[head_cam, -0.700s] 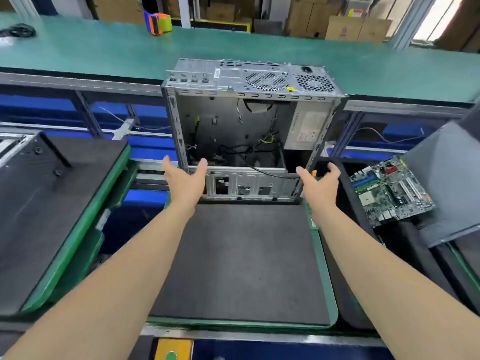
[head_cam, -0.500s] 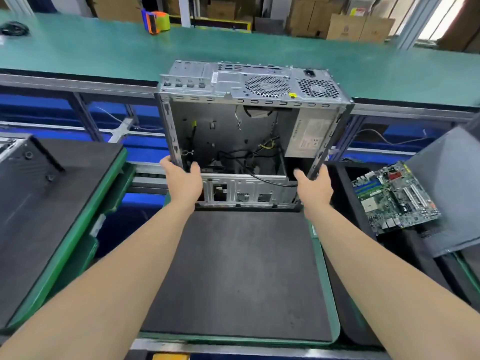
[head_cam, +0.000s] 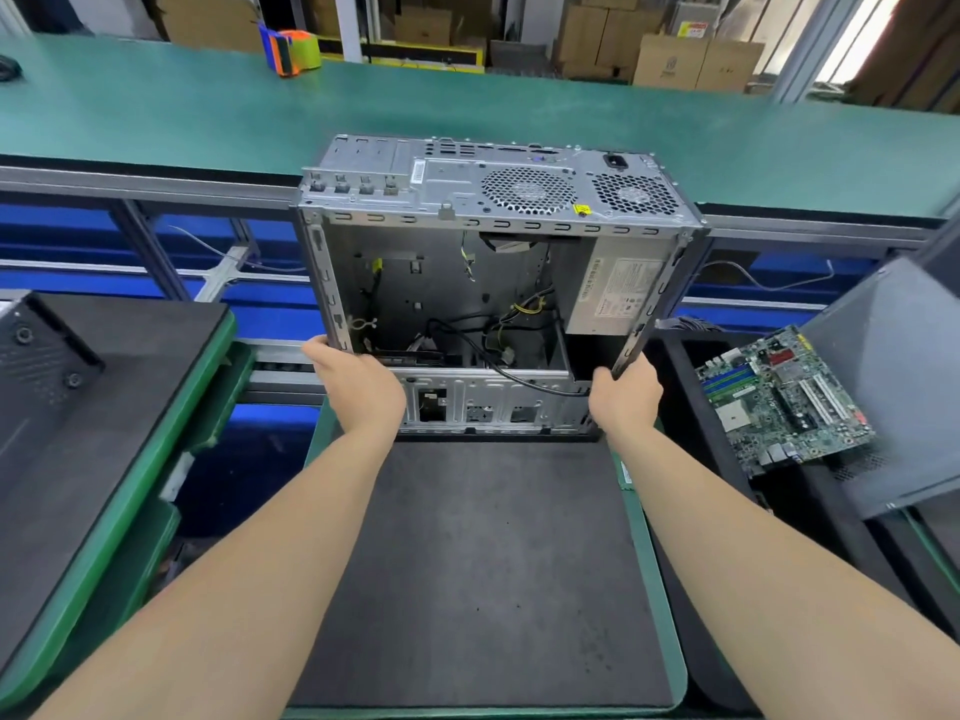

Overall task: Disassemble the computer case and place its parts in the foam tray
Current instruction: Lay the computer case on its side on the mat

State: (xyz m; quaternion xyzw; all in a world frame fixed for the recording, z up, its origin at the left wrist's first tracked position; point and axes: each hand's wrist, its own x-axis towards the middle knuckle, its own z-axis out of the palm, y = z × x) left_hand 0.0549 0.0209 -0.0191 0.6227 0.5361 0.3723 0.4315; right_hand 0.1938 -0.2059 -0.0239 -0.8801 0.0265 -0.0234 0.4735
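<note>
Green worktop [head_cam: 156,116] runs wide across the back, with a tape dispenser [head_cam: 291,52] far off at its rear and cardboard boxes [head_cam: 670,57] stacked beyond. Up front, the dark foam tray [head_cam: 483,589] lies flat in its green rim, its whole near surface bare. At the tray's far edge stands the computer case [head_cam: 493,283], open side facing the camera, fan grilles on top, cables loose inside. The left hand [head_cam: 358,389] is clamped on the case's lower left edge, and the right hand [head_cam: 626,400] is clamped on the lower right edge; both grips are wrapped tight on metal. Just right of the case, a circuit board [head_cam: 784,400] leans against a grey panel [head_cam: 893,376]. Another dark tray [head_cam: 78,459] sits to the left, with a gap between.
</note>
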